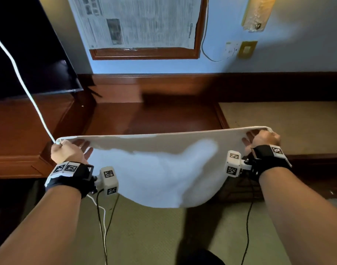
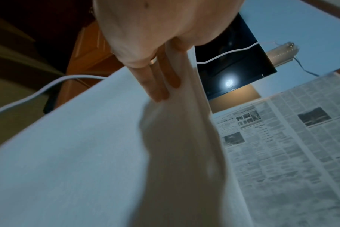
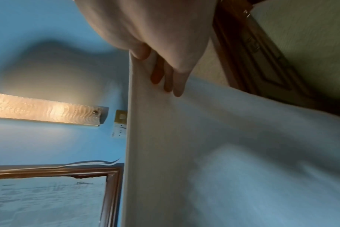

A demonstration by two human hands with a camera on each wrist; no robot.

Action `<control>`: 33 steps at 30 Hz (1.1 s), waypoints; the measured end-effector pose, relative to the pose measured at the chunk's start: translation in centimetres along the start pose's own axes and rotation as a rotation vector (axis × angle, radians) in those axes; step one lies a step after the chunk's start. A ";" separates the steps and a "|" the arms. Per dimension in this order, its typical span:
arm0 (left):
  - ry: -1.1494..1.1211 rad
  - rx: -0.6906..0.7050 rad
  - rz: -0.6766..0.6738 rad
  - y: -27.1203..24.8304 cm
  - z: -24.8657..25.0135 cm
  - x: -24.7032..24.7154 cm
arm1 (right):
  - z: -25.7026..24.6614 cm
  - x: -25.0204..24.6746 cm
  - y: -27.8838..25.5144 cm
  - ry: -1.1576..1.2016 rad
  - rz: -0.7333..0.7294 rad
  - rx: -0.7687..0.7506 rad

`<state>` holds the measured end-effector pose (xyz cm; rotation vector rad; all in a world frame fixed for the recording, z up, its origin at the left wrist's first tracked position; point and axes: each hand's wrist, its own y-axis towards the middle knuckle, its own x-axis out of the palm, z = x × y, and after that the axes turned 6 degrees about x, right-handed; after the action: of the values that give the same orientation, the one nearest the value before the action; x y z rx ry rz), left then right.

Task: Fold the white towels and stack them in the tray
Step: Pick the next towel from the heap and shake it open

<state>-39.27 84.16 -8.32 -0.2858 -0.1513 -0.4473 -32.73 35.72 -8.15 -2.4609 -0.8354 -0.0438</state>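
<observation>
Both hands hold one white towel stretched in the air between them. The left hand pinches its left upper corner, with fingers lying flat against the cloth. The right hand pinches the right upper corner, fingers likewise spread on the fabric. The towel's top edge runs taut from hand to hand and its middle sags below the wrists. Beyond the hands stands a dark wooden counter, and above it a newspaper covers a framed panel on the blue wall.
</observation>
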 end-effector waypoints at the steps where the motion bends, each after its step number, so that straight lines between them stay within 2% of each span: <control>1: -0.034 -0.015 0.028 0.6 0.3 1.0 | -0.4 1.1 0.4 0.023 -0.006 0.006; 6: -0.176 -0.006 0.014 3.3 1.0 7.1 | -1.5 7.1 2.4 0.135 -0.002 -0.047; 11: -0.176 -0.039 0.039 8.8 0.1 13.9 | -1.7 14.4 7.0 0.194 -0.043 -0.025; 16: -0.092 -0.069 0.036 16.4 -1.7 23.1 | -2.1 23.1 15.4 -0.008 -0.191 0.033; 19: -0.016 -0.071 -0.024 19.2 -3.9 28.0 | -0.8 27.9 20.1 -0.024 -0.152 0.016; 21: 0.008 -0.052 -0.132 20.3 -6.4 30.5 | 1.8 29.8 23.3 -0.142 -0.145 0.004; 22: 0.080 -0.046 -0.190 20.7 -8.1 31.3 | 3.5 30.0 24.7 -0.273 -0.151 -0.011; 24: 0.371 -0.051 -0.342 21.3 -12.4 31.2 | 7.6 29.1 26.4 -0.611 -0.197 -0.067; 26: 0.851 -0.035 -0.540 21.3 -17.6 29.1 | 12.1 26.4 26.4 -0.998 -0.349 -0.135; 29: 1.636 0.037 -0.959 18.6 -24.3 23.8 | 17.3 20.8 24.7 -1.720 -0.602 -0.251; 31: 1.857 0.054 -1.078 16.4 -25.8 21.5 | 19.1 17.8 24.6 -2.013 -0.675 -0.307; 33: 1.877 0.063 -1.072 16.1 -26.2 20.9 | 19.4 17.1 25.3 -2.077 -0.705 -0.333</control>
<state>-11.29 81.67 -32.72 0.4027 1.5932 -1.5836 -7.02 38.10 -33.55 -1.4059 -2.3695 2.4442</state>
